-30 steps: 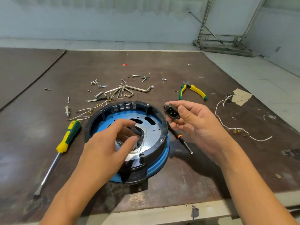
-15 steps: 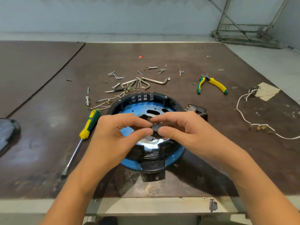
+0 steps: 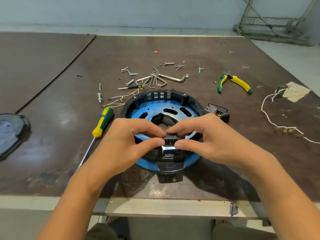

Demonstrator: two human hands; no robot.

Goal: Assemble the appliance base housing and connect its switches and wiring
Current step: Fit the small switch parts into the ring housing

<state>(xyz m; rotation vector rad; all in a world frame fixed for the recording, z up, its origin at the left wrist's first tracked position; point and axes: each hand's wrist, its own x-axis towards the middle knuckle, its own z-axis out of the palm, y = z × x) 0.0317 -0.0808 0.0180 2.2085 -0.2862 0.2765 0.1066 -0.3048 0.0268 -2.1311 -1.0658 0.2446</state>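
Observation:
A round base housing [image 3: 154, 98], black rim over a blue plate with slots, lies on the brown table near the front edge. A small black power socket [image 3: 169, 141] sits at the housing's near rim, above its black tab. My left hand [image 3: 128, 144] pinches the socket's left side between thumb and forefinger. My right hand [image 3: 207, 142] pinches its right side the same way. Three black rocker switches [image 3: 219, 111] lie just right of the housing. White wires with brass terminals [image 3: 284, 129] trail at the far right.
A yellow-green screwdriver [image 3: 101, 125] lies left of the housing. Hex keys [image 3: 162, 79], screws and short wires are scattered behind it. Yellow-green pliers [image 3: 235, 83] rest at the back right. A dark glossy cover [image 3: 12, 134] sits at the left edge.
My right hand brought the socket from beside the housing down to its near rim. My left hand left the housing's centre and now pinches the socket too.

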